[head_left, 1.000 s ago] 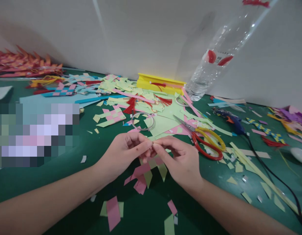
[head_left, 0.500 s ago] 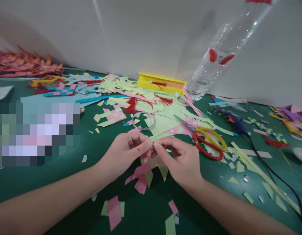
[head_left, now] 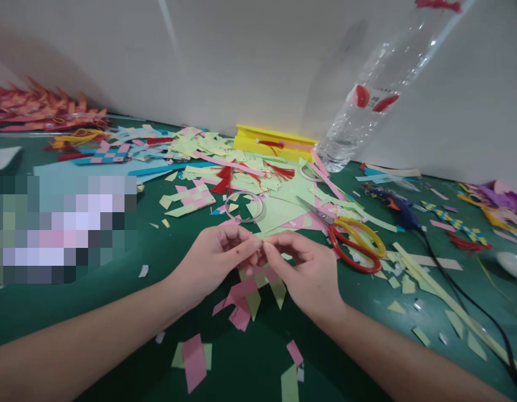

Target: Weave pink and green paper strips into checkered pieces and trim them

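Note:
My left hand [head_left: 216,254] and my right hand [head_left: 311,265] meet at the fingertips over the table. Thumb and forefinger of each are pinched together, closed on a small woven piece of pink and light green paper strips [head_left: 244,290]. Its loose ends hang below my fingers, which hide its upper part. Just to the right of my right hand lie scissors [head_left: 354,243] with one red and one yellow handle, blades slightly apart. A clear tape roll [head_left: 244,207] rests beyond my left hand.
A clear plastic bottle [head_left: 363,106] leans against the wall behind a yellow folded strip [head_left: 275,144]. Red tassels [head_left: 225,178] lie among paper scraps. At the right is a blue glue gun [head_left: 392,205] with a black cord. A blurred-out patch [head_left: 66,229] covers the left side.
The whole view has shifted very slightly. Both hands keep the same pinch, with the woven paper hanging below as before.

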`<act>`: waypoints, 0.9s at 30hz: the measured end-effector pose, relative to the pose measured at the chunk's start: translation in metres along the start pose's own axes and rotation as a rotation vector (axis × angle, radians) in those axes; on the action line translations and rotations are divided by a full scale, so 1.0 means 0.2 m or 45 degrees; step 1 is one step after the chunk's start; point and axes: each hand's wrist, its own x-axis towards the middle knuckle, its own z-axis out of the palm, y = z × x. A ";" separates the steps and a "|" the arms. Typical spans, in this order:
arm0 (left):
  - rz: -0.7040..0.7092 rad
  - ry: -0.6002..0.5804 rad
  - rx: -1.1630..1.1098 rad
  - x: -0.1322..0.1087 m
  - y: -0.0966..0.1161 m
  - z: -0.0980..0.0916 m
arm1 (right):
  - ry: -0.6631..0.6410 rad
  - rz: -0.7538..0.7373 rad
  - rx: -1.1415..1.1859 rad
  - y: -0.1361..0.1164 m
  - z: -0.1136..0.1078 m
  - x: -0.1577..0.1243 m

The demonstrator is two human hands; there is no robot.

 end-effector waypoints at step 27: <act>0.017 0.012 -0.101 0.00 -0.01 0.01 | 0.019 0.140 0.185 0.00 0.01 -0.01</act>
